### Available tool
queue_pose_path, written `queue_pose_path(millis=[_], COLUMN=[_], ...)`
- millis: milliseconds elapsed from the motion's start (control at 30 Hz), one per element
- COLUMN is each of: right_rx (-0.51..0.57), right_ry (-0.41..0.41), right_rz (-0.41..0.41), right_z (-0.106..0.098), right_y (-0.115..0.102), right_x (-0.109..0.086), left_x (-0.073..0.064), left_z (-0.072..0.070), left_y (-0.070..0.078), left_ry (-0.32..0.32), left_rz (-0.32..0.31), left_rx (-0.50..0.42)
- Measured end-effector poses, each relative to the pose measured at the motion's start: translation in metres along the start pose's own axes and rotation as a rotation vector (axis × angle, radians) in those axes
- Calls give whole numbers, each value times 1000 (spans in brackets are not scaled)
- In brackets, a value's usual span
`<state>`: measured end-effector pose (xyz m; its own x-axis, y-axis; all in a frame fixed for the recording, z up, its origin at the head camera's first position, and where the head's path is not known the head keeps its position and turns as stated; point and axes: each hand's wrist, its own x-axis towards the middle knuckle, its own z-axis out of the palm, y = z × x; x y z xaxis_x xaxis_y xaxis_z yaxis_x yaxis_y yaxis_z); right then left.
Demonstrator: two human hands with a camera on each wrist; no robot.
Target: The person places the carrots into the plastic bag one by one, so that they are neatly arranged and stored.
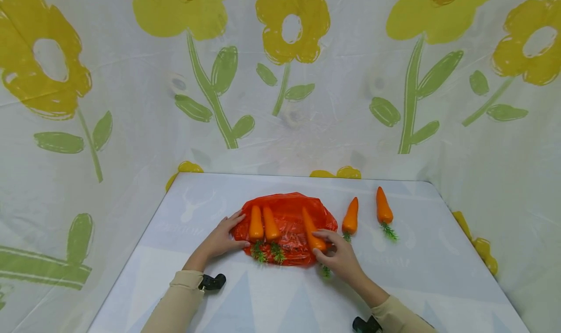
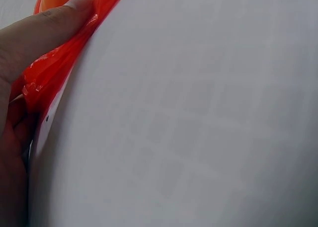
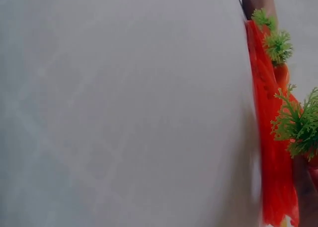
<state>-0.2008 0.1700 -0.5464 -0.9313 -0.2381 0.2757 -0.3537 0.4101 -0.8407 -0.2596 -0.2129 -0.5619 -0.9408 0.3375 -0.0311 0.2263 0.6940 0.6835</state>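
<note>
A red plastic bag [image 1: 289, 228] lies spread on the table, with two orange carrots [image 1: 256, 225] side by side on its left part, green tops toward me. At the bag's left edge my left hand [image 1: 221, 238] grips the plastic; in the left wrist view the thumb [image 2: 54, 26] lies over the red film and the fingers are partly hidden below. My right hand [image 1: 342, 257] holds a third carrot [image 1: 309, 223] by its thick end over the bag's right side, tip pointing away. Its leafy green top [image 3: 300, 122] shows in the right wrist view.
Two more carrots lie right of the bag: a nearer one [image 1: 350, 216], its top partly behind my right hand, and a farther one [image 1: 383, 206]. The pale table [image 1: 420, 274] ends at a flower-patterned curtain [image 1: 342, 119] behind and at both sides.
</note>
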Motion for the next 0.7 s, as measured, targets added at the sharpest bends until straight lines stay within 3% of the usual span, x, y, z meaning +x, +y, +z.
queue_pose_path(millis=[333, 700], right_rx=[-36, -57], right_ry=[3, 15], right_rz=[28, -22], right_z=[10, 20], right_y=[-1, 2], right_x=[5, 11], left_x=[0, 0], left_z=[0, 0], left_y=[-2, -3], left_ry=[9, 10], left_rz=[27, 23], left_rx=[5, 2])
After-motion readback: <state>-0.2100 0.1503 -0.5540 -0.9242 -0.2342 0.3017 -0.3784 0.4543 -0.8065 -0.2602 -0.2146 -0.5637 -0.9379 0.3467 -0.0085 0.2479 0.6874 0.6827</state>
